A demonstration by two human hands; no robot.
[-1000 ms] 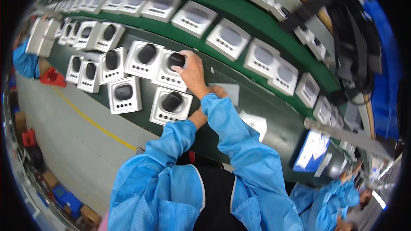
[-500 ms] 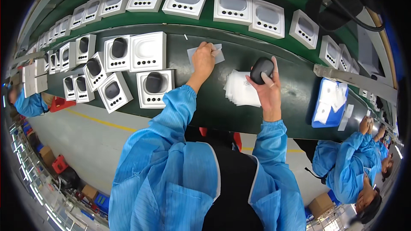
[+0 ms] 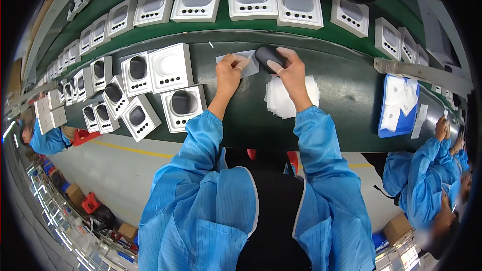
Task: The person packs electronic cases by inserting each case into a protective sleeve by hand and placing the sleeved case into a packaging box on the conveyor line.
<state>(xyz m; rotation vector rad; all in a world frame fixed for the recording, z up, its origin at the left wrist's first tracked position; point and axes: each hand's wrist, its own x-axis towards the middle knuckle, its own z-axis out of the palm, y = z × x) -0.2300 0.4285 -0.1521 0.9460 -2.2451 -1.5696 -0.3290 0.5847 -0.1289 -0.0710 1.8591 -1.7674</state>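
Note:
My right hand (image 3: 292, 73) grips a smooth black rounded case (image 3: 268, 58), like an earbud charging case, over the table. Close beside it, my left hand (image 3: 230, 74) pinches a translucent sheet (image 3: 249, 69) that lies on the dark table; the fingertips cover part of it. The case is at the sheet's right end; whether they touch I cannot tell. Below my right hand sits a fanned stack of thin white sheets (image 3: 282, 99). Left of my left hand is an open white box (image 3: 172, 65) with a bare recess and a row of small black pieces. A neighbouring box (image 3: 171, 123) holds a black case.
Several more open boxes (image 3: 134, 124) crowd the table's left side. A green belt (image 3: 211, 32) behind carries a row of white boxes (image 3: 197, 0). At right stands a blue tray (image 3: 389, 131) with white packets. Co-workers in blue sit at both ends.
My right hand has carried the black case leftward to the sheet and turned over, back now upward. My left hand has stayed at the sheet. The belt's boxes have shifted in view.

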